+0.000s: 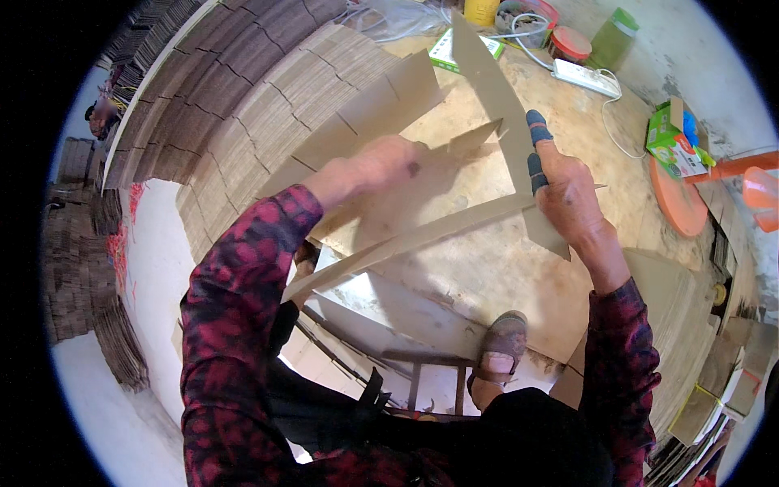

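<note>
A long grey cardboard strip (pixel 492 81) runs down the middle, with my right hand (pixel 570 191) gripping its near part. Two fingers of that hand wear dark blue bands. Another long cardboard strip (pixel 422 234) meets it crosswise near my right hand, its other end reaching toward my lap. My left hand (pixel 380 168) is closed, somewhat blurred, around a shorter cardboard piece (pixel 466 148) whose pointed end reaches the upright strip. Whether these pieces are slotted together I cannot tell. My left fingertips are hidden.
Rows of stacked cardboard strips (pixel 268 114) line the left. On the wooden board (pixel 438 276) stand a power strip (pixel 584 77), a red-lidded jar (pixel 570 45), a green container (pixel 614 39) and a green box (pixel 677 146). An orange stool (pixel 677 199) is right; my shoe (pixel 501 345) is below.
</note>
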Action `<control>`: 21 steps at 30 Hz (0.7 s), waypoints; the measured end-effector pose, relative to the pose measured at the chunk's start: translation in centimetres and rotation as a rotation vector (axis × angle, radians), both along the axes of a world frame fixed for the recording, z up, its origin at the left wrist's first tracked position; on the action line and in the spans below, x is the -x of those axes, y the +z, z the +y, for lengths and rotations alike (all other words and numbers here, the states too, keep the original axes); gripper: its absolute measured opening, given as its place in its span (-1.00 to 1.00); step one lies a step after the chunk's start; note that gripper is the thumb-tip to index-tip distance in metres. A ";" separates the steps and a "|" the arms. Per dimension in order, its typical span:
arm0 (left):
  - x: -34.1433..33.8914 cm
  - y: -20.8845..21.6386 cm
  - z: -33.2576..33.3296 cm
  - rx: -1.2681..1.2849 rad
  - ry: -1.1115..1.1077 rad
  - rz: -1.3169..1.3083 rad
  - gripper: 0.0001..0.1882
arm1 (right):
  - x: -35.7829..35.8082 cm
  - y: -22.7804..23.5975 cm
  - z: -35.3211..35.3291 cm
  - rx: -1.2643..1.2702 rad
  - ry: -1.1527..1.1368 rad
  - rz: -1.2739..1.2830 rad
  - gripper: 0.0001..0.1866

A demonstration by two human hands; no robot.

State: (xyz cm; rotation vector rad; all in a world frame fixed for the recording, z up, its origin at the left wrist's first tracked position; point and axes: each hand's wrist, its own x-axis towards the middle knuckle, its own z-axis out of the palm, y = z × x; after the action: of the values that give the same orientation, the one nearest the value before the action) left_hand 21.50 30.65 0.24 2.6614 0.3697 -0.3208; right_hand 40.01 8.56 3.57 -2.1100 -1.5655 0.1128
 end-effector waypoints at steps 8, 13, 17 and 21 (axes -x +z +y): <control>-4.0 -1.3 -4.3 -0.020 -0.038 -0.112 -0.78 | -1.6 0.3 -4.4 -0.066 0.012 -0.052 -0.29; -8.4 -2.2 -6.0 -0.027 0.000 -0.111 -0.73 | 0.7 1.0 -5.6 -0.056 0.068 -0.011 -0.35; -9.9 -0.2 -8.2 0.136 0.000 -0.130 -0.72 | 0.0 0.0 -6.1 -0.030 -0.113 0.051 -0.45; -8.8 0.5 -8.2 0.290 0.026 -0.106 -0.62 | -0.8 -3.2 -6.0 0.092 -0.086 0.038 -0.63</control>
State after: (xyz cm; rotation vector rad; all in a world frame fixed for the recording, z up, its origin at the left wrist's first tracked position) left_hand 30.31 22.44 0.74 2.3757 0.2995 -0.2065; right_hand 40.85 2.57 0.37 -2.2291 -1.4709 0.1970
